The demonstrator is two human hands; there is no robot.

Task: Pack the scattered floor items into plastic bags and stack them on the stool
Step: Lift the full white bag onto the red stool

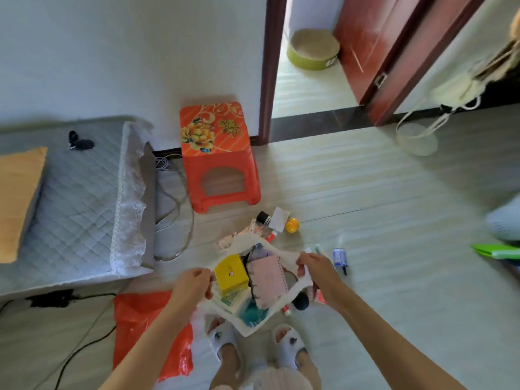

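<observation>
Several loose items point(274, 222) lie between the far red stool point(215, 153) and the white bag point(253, 288); left hand point(194, 282) and right hand point(316, 267) pinch its rim open

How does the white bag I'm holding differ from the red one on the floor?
The white plastic bag is held open by the left hand and right hand; the red plastic bag lies flat by the feet, untouched. The white one holds a yellow box and pink notebook; the red looks empty. Both are thin plastic.
</observation>
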